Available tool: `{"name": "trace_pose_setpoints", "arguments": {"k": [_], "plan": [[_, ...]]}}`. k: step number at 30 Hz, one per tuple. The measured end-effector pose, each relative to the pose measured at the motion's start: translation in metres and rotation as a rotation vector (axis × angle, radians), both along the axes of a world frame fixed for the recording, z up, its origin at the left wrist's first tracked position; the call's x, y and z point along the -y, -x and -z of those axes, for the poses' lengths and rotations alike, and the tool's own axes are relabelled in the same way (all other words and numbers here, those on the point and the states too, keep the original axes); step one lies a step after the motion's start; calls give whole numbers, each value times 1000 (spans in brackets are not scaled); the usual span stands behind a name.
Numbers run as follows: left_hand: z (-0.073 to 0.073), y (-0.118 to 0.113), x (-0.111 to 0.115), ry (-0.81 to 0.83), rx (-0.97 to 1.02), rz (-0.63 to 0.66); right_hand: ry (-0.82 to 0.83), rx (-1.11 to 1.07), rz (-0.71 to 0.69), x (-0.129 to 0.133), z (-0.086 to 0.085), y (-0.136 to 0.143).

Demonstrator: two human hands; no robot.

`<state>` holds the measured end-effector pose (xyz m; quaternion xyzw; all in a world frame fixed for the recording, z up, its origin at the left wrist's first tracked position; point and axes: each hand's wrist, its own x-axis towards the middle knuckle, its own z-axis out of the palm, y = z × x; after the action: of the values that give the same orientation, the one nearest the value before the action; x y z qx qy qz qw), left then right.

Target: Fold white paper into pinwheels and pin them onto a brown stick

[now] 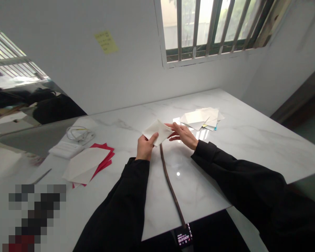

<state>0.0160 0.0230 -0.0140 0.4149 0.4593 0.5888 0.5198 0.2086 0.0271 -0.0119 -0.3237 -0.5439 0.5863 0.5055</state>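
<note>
Above the worktop [257, 140], the folded white paper [159, 130] is pinched by the left hand [145, 147], its right corner met by the loosely spread right hand [186, 135]. Probably light and easily creased, it is best held by edges. Beyond, sheets [195, 118] are piled.

Off-white, roughly diamond-shaped paper piece [160, 131]: folded, crease visible toward right side; held tilted, one corner upward; centre of frame.

Smooth, matt paper [162, 131] in the left grip [145, 147]; glossy, smooth marble-look counter [252, 140] beneath it; matt cloth sleeve [123, 199] just behind it
</note>
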Motion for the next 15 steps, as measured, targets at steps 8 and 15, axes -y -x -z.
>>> {"name": "trace_pose_setpoints", "arguments": {"k": [8, 15], "plan": [[-11, -4, 6, -16, 100, 61, 145, -124, -71, -3, 2, -5], [-7, -2, 4, -12, 73, 16, -94, 176, 150, -2, 7, 0]]}}
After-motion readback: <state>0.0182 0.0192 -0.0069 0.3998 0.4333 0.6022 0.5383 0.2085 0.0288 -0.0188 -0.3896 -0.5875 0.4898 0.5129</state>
